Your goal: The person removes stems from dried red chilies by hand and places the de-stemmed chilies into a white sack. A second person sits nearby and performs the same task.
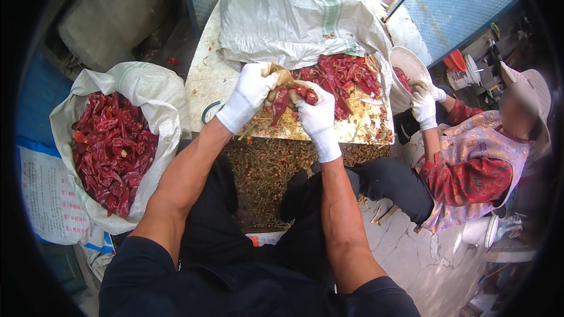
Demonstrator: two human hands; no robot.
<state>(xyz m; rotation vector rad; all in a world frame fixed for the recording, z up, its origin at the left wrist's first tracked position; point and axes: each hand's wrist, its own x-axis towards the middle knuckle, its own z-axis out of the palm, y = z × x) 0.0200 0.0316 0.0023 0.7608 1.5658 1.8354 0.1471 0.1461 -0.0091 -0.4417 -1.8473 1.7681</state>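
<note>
Both my hands wear white knit gloves with tan, soiled fingers and meet above the near part of a table (205, 68). My left hand (257, 90) grips a dried red chili pepper (279, 106) that hangs point down between the hands. In my right hand (315, 110) are more dried peppers (308, 94), one showing its open stem end. The fingertips partly hide where each pepper is held. Just beyond, a pile of dried red peppers (330, 77) spills from a white woven sack (282, 17) lying on the table.
At left stands an open woven sack (169, 110) full of red peppers (116, 149). Stems and seeds (260, 171) litter the floor beneath the table edge. To the right, a seated person (471, 171) with gloved hands works at a white bucket (410, 61) holding peppers.
</note>
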